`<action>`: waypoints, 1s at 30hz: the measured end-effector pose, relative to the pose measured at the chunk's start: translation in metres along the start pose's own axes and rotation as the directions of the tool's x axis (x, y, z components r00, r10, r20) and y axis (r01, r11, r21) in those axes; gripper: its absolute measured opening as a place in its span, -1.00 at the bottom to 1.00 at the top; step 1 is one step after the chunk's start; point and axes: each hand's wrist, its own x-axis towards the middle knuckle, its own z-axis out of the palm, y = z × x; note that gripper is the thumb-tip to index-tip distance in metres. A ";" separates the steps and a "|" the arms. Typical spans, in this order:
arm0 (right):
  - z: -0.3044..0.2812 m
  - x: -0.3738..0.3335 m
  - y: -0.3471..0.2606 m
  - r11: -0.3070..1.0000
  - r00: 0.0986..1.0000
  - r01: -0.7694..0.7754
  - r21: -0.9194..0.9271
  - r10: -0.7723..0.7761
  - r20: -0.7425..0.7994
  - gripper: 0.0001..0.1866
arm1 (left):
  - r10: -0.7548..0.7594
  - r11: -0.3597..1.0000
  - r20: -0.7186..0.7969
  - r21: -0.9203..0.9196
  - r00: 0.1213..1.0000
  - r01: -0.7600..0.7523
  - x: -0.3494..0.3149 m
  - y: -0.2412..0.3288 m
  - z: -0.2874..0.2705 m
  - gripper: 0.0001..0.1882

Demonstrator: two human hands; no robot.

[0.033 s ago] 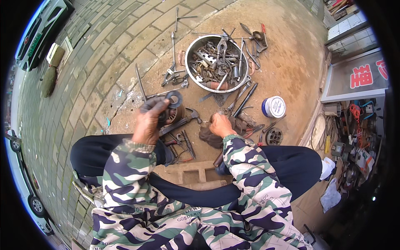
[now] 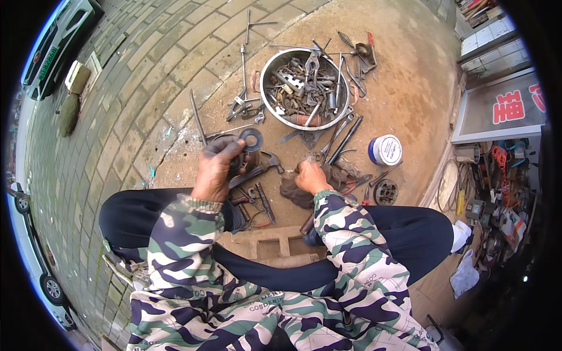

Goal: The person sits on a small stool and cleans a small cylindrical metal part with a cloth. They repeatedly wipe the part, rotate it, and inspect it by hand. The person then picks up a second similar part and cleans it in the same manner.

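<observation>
Between the thumb and fingers of my left hand is a flat dark ring, like a washer or seal, held up with its hole facing me. Just behind this hand a cylindrical metal part is partly hidden; whether my fingers touch it I cannot tell. My right hand is closed at a crumpled dark rag on the ground. Its fingertips are hidden, so what they pinch does not show. A hammer lies between my two hands.
Ahead stands a round metal basin full of tools and parts. Pliers, a round metal plate with holes and a white-lidded tub are on the right. Wrenches lie near my left shoe. A wooden frame is between my legs.
My left hand has shifted slightly right with the dark ring. My right hand stays at the rag.
</observation>
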 end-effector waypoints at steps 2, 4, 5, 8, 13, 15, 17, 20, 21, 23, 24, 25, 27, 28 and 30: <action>0.007 0.001 0.023 0.992 0.993 -0.109 0.067 0.112 -0.034 -0.66 | -0.068 0.996 0.057 0.060 0.996 0.065 0.024 -0.019 0.019 -0.83; 0.010 0.000 0.045 0.976 0.979 -0.197 0.095 0.201 -0.028 -0.63 | -0.132 0.989 0.032 0.071 0.991 0.130 0.033 -0.031 0.038 -0.84; 0.008 0.000 0.055 0.967 0.968 -0.238 0.090 0.244 -0.053 -0.62 | -0.149 0.987 0.015 0.070 0.989 0.148 0.036 -0.036 0.042 -0.83; 0.000 -0.004 0.092 0.917 0.905 -0.369 0.152 0.392 -0.164 -0.54 | -0.187 0.981 0.026 0.061 0.982 0.185 0.041 -0.051 0.055 -0.79; -0.015 -0.022 0.145 0.806 0.706 -0.511 0.300 0.592 -0.390 -0.69 | -0.222 0.975 0.056 0.037 0.973 0.220 0.046 -0.066 0.081 -0.79; -0.002 -0.021 0.161 0.811 0.685 -0.496 0.310 0.585 -0.434 -0.72 | -0.238 0.971 0.065 0.052 0.969 0.235 0.048 -0.076 0.082 -0.79; 0.010 -0.018 0.171 0.811 0.669 -0.490 0.320 0.585 -0.459 -0.71 | -0.242 0.968 0.064 0.084 0.968 0.236 0.048 -0.085 0.085 -0.79; 0.011 -0.013 0.160 0.808 0.689 -0.465 0.362 0.587 -0.424 -0.72 | -0.269 0.957 0.065 0.131 0.961 0.259 0.050 -0.095 0.088 -0.78; 0.011 -0.013 0.154 0.808 0.698 -0.460 0.367 0.585 -0.413 -0.72 | -0.284 0.950 0.059 0.149 0.957 0.273 0.052 -0.100 0.089 -0.78; 0.028 -0.003 0.164 0.929 0.775 -0.247 0.277 0.361 -0.518 -0.72 | -0.293 0.946 0.057 0.164 0.955 0.280 0.053 -0.110 0.088 -0.79; 0.027 0.002 0.154 0.925 0.808 -0.192 0.327 0.338 -0.482 -0.70 | -0.287 0.947 0.040 0.160 0.957 0.277 0.051 -0.114 0.083 -0.80; 0.026 0.007 0.140 0.914 0.835 -0.142 0.379 0.316 -0.451 -0.67 | -0.282 0.949 0.029 0.157 0.959 0.274 0.049 -0.116 0.081 -0.80; 0.021 0.011 0.112 0.943 0.880 -0.213 0.256 0.299 -0.369 -0.67 | -0.234 0.964 -0.072 0.110 0.970 0.241 0.048 -0.115 0.074 -0.82; 0.025 0.009 0.103 0.948 0.889 -0.207 0.243 0.286 -0.357 -0.69 | -0.199 0.977 -0.112 0.050 0.974 0.206 0.047 -0.106 0.075 -0.83; 0.040 0.012 0.097 0.972 0.938 -0.202 0.120 0.228 -0.263 -0.74 | -0.126 0.988 -0.101 -0.104 0.987 0.115 0.055 -0.088 0.074 -0.84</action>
